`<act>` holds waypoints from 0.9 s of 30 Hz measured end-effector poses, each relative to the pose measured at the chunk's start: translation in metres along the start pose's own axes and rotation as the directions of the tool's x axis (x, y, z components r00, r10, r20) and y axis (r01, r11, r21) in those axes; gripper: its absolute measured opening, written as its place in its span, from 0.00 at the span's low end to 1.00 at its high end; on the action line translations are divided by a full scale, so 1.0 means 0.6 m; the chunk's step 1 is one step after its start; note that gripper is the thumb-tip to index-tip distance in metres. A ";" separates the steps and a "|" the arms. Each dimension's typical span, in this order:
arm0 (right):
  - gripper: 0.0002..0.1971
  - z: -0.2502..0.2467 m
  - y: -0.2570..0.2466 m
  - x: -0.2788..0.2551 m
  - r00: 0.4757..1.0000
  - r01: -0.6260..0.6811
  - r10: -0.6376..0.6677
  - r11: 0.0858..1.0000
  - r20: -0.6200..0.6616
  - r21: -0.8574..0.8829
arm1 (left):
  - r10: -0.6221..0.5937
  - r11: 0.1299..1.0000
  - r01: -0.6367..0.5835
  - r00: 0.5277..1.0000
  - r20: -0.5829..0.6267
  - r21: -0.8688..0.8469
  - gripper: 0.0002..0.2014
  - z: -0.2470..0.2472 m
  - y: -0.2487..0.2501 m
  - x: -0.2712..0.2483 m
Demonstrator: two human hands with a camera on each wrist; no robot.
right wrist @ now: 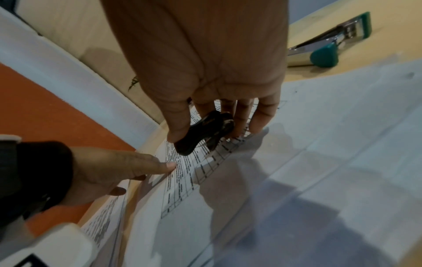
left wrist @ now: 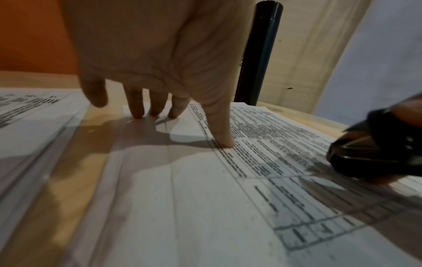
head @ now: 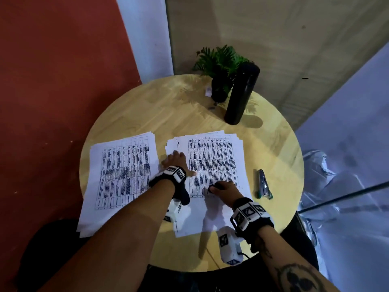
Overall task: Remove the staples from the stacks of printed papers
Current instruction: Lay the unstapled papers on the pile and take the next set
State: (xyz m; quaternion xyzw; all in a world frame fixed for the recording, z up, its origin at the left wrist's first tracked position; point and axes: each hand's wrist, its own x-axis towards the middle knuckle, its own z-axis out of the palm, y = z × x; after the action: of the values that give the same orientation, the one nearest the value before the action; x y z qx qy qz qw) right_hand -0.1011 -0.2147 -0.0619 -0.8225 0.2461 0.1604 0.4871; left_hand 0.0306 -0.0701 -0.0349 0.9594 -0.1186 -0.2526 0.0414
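Left hand [head: 176,160] is pressing flat, fingers spread, on the right paper stack [head: 216,157]; right hand [head: 224,187] is pinching a black staple remover [right wrist: 203,132] above it.

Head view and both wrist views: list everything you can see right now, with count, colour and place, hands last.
Table: one, round, light wood, under everything.
Paper stacks: two, white with black printed tables; left stack on the table's left, right stack at its centre, sheets fanned.
Staple remover: one, black, pinched in the right hand above the right stack.
Stapler: one, silver and green, on the table right of the right stack.
Flask: one, black, upright at the table's far side.
Potted plant: one, green leaves in a dark pot, left of and behind the flask.
Left hand: fingertips pressing the right stack's left part.
Right hand: holds the staple remover.
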 end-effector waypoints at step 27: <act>0.15 -0.019 0.013 0.001 0.996 -0.061 0.031 0.910 0.079 0.410 | -0.168 0.950 0.157 0.986 -0.016 -0.270 0.44 -0.012 0.025 0.011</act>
State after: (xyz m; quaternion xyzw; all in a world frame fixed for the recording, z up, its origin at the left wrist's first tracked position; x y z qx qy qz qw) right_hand -0.1050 -0.2281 -0.0623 -0.6892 0.2762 0.1453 0.6539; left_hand 0.0368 -0.0862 -0.0300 0.9562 -0.0031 -0.2501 0.1520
